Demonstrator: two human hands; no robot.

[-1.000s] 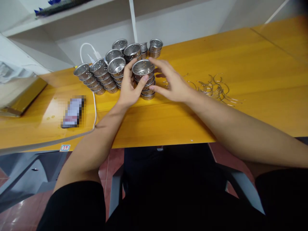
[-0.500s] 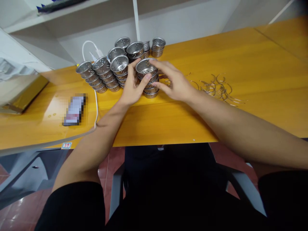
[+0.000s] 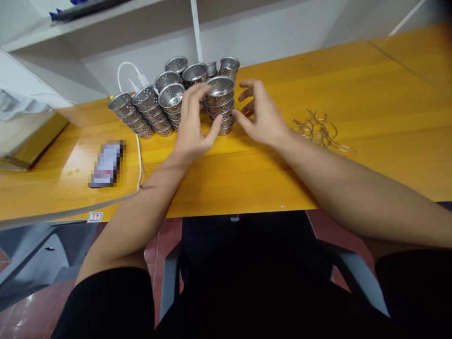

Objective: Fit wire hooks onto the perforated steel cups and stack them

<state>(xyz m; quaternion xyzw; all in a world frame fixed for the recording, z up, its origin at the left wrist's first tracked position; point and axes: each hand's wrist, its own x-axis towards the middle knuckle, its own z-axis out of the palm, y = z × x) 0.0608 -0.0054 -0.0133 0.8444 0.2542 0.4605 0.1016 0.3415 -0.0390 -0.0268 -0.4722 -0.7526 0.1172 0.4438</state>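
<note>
A stack of perforated metal strainer cups (image 3: 220, 100) stands upright on the table between my two hands. My left hand (image 3: 193, 123) is open at the stack's left side, its thumb near the lower cups and its fingers by the top rim; whether the thumb touches is hard to tell. To the right, my right hand (image 3: 262, 115) is open and holds nothing, its thumb tip close to the stack. Behind and left of my left hand stand more stacks of the same cups (image 3: 145, 100), partly hidden by it.
Thin curved metal wires (image 3: 316, 129) lie in a loose pile to the right. A phone (image 3: 107, 163) and a white cable (image 3: 140, 162) lie on the left of the yellow table (image 3: 226, 188). A cardboard box (image 3: 31, 136) stands at far left, a shelf (image 3: 106, 28) behind.
Both hands have let go of the cup stack, and the right hand has moved off to the right. The stack now stands a little farther back, nearer the other stacks.
</note>
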